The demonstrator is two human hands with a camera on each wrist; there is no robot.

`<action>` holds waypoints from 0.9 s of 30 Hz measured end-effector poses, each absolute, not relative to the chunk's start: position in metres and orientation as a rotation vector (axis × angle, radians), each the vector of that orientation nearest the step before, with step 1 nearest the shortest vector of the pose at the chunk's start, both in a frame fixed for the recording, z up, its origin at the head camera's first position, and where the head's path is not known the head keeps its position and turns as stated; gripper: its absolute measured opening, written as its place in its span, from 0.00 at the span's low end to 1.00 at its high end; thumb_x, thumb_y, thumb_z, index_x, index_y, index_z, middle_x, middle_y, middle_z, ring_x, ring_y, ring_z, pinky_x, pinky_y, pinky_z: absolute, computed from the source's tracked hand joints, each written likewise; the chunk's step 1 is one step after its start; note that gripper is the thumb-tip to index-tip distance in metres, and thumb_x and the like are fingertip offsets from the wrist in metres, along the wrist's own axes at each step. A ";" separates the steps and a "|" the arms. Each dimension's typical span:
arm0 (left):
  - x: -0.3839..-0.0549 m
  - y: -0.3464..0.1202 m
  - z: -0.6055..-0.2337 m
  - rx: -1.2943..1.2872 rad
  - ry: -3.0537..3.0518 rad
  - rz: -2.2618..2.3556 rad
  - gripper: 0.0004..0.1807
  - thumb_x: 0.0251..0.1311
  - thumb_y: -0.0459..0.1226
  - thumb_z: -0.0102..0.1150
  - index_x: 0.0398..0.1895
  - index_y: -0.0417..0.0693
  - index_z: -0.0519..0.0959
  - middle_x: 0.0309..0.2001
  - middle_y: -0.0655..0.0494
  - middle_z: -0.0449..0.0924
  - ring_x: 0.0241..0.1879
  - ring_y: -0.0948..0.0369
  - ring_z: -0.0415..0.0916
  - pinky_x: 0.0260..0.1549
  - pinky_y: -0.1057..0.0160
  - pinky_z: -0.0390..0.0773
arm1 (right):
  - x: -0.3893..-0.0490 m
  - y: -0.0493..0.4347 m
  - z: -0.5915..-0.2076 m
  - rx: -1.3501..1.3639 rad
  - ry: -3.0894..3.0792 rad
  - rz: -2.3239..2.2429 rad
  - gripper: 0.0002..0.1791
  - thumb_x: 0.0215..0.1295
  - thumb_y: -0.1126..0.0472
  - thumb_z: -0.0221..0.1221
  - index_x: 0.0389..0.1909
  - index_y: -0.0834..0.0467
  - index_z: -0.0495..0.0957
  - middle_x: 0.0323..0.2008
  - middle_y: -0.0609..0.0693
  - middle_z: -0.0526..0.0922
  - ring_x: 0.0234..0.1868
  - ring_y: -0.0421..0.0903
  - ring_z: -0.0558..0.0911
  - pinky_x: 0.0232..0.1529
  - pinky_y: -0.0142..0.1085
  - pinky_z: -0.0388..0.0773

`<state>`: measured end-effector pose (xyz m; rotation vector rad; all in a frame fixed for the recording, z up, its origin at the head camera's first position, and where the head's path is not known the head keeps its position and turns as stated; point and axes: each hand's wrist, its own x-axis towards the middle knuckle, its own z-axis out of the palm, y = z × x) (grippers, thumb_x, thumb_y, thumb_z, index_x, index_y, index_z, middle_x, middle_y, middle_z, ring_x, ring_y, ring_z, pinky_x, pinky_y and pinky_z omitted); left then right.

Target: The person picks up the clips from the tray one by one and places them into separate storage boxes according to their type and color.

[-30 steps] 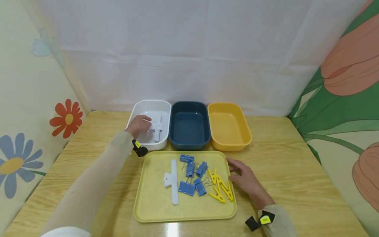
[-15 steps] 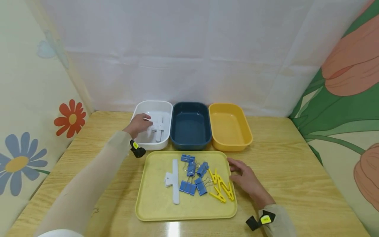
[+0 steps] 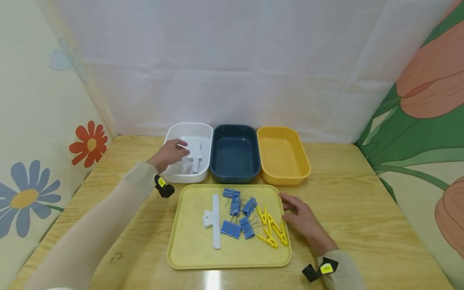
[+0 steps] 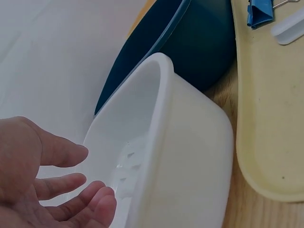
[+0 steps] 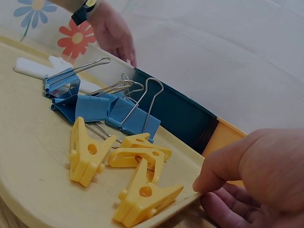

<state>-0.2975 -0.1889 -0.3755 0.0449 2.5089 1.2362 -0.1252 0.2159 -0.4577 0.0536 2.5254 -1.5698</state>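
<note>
My left hand (image 3: 169, 154) hovers over the white bin (image 3: 179, 131), its fingers loosely bent and holding nothing. White plastic bar clips (image 3: 197, 157) lie inside that bin; how many is unclear. At the right rim of the pale yellow tray (image 3: 188, 255), my right hand (image 3: 304, 219) touches the edge with thumb and fingertips; part of its fingers is hidden in the right wrist view. One white bar clip (image 3: 216, 225) lies on the tray's left half. Several blue binder clips (image 3: 231, 228) cluster mid-tray, and yellow clothespins (image 5: 90, 151) lie near my right hand.
A navy bin (image 3: 235, 149) and a yellow bin (image 3: 282, 157) stand in a row with the white one, behind the tray. All rest on a wooden table (image 3: 348, 193). A white cloth (image 3: 232, 72) hangs behind them.
My left hand has drawn slightly away from the clips in the white bin. The head view has shifted a little. My right hand stays at the tray's edge.
</note>
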 end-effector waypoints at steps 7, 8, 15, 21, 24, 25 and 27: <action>-0.291 -0.187 -0.373 0.102 2.498 1.262 0.29 0.69 0.38 0.48 0.69 0.34 0.58 0.62 0.34 0.66 0.59 0.41 0.70 0.60 0.47 0.71 | -0.126 0.216 -0.458 0.056 2.526 -1.572 0.37 0.56 0.73 0.58 0.69 0.55 0.65 0.64 0.55 0.71 0.57 0.50 0.74 0.62 0.47 0.65; -0.289 -0.186 -0.372 0.108 2.500 1.257 0.29 0.69 0.39 0.48 0.69 0.35 0.58 0.62 0.34 0.66 0.59 0.41 0.70 0.60 0.47 0.71 | -0.126 0.216 -0.458 0.055 2.527 -1.570 0.37 0.56 0.73 0.58 0.70 0.55 0.65 0.64 0.55 0.71 0.57 0.50 0.74 0.62 0.48 0.65; -0.280 -0.182 -0.367 0.115 2.530 1.192 0.28 0.69 0.41 0.49 0.68 0.39 0.61 0.61 0.38 0.68 0.58 0.42 0.72 0.59 0.47 0.71 | -0.126 0.216 -0.456 0.080 2.516 -1.561 0.37 0.57 0.73 0.57 0.70 0.53 0.65 0.64 0.54 0.71 0.58 0.50 0.73 0.64 0.48 0.64; -0.271 -0.178 -0.364 0.110 2.520 1.198 0.27 0.69 0.42 0.50 0.67 0.42 0.62 0.60 0.41 0.68 0.58 0.44 0.72 0.58 0.48 0.72 | -0.126 0.216 -0.457 0.061 2.506 -1.578 0.37 0.57 0.72 0.57 0.70 0.53 0.65 0.64 0.54 0.71 0.57 0.51 0.73 0.64 0.47 0.63; -0.266 -0.177 -0.364 0.146 2.520 1.211 0.26 0.69 0.42 0.50 0.66 0.41 0.63 0.59 0.41 0.70 0.57 0.44 0.72 0.58 0.47 0.73 | -0.126 0.216 -0.457 0.059 2.503 -1.585 0.37 0.57 0.72 0.57 0.70 0.54 0.64 0.64 0.54 0.71 0.57 0.51 0.74 0.64 0.48 0.64; -0.265 -0.176 -0.364 0.158 2.524 1.212 0.26 0.69 0.42 0.50 0.66 0.41 0.64 0.58 0.41 0.70 0.56 0.44 0.73 0.57 0.48 0.73 | -0.126 0.216 -0.457 0.055 2.503 -1.582 0.37 0.58 0.72 0.57 0.70 0.54 0.64 0.64 0.54 0.71 0.57 0.51 0.74 0.64 0.48 0.64; -0.262 -0.175 -0.363 0.183 2.529 1.216 0.25 0.69 0.42 0.50 0.65 0.40 0.64 0.57 0.41 0.71 0.56 0.44 0.73 0.56 0.48 0.74 | -0.125 0.217 -0.457 0.048 2.504 -1.584 0.37 0.57 0.72 0.57 0.70 0.55 0.64 0.64 0.55 0.70 0.57 0.51 0.73 0.63 0.48 0.64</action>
